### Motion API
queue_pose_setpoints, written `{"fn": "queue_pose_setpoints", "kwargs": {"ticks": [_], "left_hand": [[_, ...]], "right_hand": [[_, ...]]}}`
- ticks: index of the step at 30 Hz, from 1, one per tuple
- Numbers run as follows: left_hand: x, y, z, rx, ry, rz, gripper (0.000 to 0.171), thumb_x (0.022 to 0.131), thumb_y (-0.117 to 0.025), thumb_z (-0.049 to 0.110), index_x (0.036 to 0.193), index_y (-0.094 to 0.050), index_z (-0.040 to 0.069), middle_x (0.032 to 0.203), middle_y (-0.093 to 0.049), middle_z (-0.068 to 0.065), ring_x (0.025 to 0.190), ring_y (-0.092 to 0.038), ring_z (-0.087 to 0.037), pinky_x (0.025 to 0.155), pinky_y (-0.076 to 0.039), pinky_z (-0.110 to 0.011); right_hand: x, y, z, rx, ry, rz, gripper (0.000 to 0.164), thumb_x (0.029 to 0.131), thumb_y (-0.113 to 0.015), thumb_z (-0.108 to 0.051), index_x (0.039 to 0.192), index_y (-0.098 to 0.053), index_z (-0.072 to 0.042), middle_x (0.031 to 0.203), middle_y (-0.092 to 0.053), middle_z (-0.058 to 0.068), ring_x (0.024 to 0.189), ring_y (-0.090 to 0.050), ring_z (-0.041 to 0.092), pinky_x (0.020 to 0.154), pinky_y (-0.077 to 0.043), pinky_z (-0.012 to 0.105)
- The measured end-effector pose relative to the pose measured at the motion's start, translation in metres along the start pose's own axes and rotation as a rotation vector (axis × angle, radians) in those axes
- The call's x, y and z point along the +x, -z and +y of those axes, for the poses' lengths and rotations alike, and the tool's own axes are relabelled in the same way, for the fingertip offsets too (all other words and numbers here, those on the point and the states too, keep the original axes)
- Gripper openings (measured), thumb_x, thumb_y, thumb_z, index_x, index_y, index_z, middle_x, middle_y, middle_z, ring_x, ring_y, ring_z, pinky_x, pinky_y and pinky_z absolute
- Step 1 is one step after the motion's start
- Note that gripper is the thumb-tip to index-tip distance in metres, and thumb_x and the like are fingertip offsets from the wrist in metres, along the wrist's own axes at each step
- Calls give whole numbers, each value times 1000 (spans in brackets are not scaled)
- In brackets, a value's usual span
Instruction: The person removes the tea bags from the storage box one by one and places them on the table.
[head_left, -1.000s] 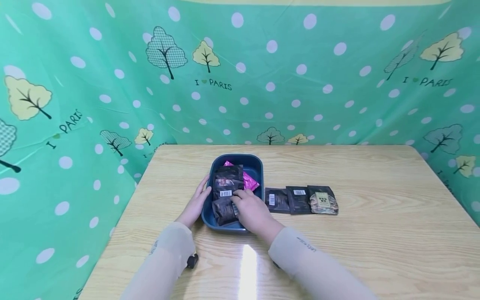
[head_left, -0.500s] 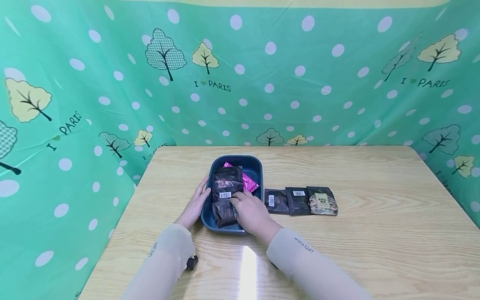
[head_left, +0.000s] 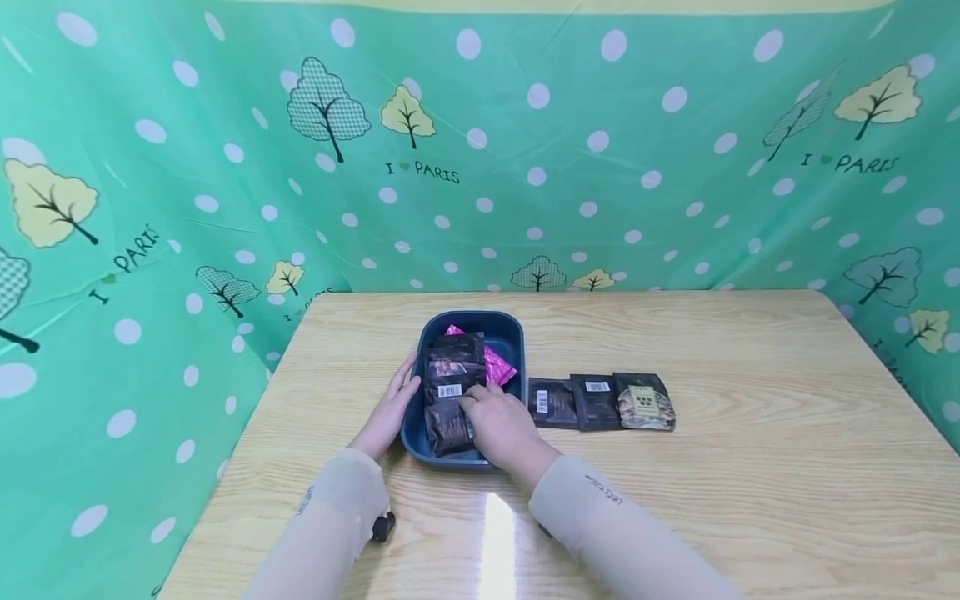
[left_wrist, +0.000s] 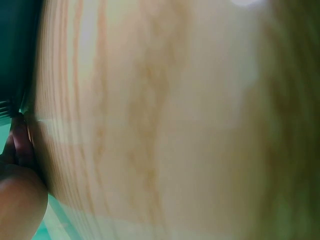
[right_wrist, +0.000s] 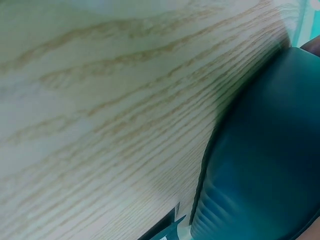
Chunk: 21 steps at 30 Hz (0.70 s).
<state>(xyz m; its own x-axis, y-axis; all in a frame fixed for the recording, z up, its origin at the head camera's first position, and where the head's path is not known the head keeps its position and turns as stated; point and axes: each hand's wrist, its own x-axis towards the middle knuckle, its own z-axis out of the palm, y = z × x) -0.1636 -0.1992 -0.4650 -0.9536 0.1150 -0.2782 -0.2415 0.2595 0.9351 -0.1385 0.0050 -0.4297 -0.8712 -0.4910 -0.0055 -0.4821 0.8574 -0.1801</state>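
Note:
A dark blue rectangular bin point(head_left: 510, 335) holds several black sachets, overlapping in a column along its left side. My left hand point(head_left: 386, 417) rests against the bin's left outer wall, fingers extended. Inside the bin, my right hand point(head_left: 506, 427) has curled fingers at the right edge of the nearest black sachet point(head_left: 448, 430); its fingertips are partly hidden. A bright pink packet point(head_left: 498, 367) lies partly under the column. The left wrist view catches part of my left hand point(left_wrist: 21, 195) beside the bin. In the right wrist view, the bin's outer wall point(right_wrist: 265, 150) fills the right side.
Three more black sachets lie in a row on the wooden table point(head_left: 750, 483) right of the bin; the rightmost one point(head_left: 647, 403) has a pale label. A small black object point(head_left: 383, 527) shows under the left sleeve. A green patterned cloth point(head_left: 637, 208) hangs behind.
The nearest sachet in the bin has shifted slightly and lies straighter, closer against the one above it. My right hand has moved a little with it; my left hand stays at the bin's side.

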Motion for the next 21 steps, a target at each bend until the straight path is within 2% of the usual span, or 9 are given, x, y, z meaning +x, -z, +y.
{"fn": "queue_pose_setpoints", "kwargs": {"ticks": [10,16,21], "left_hand": [[-1,0,2,5,15,-3,56,107,-34,43,159,-14,36,168,-4,0,155,-1,-31,124,-7,-55],[0,-1,2,15,0,6,56,107,-34,42,159,-15,32,169,-4,-1,155,0,-31,124,-5,-55],[0,-1,1,12,16,12,56,107,-34,41,159,-15,34,169,-4,0,155,0,-30,124,-4,-55]], "right_hand": [[0,0,1,-11,11,36,37,88,-70,-11,124,-69,-14,117,-66,4,108,-61,23,88,-56,39],[-1,0,2,-15,13,38,35,87,-71,-11,122,-71,-14,113,-66,4,102,-64,22,82,-58,38],[-1,1,1,1,13,31,36,85,-73,-11,121,-71,-13,112,-66,5,100,-64,21,82,-58,38]]}}
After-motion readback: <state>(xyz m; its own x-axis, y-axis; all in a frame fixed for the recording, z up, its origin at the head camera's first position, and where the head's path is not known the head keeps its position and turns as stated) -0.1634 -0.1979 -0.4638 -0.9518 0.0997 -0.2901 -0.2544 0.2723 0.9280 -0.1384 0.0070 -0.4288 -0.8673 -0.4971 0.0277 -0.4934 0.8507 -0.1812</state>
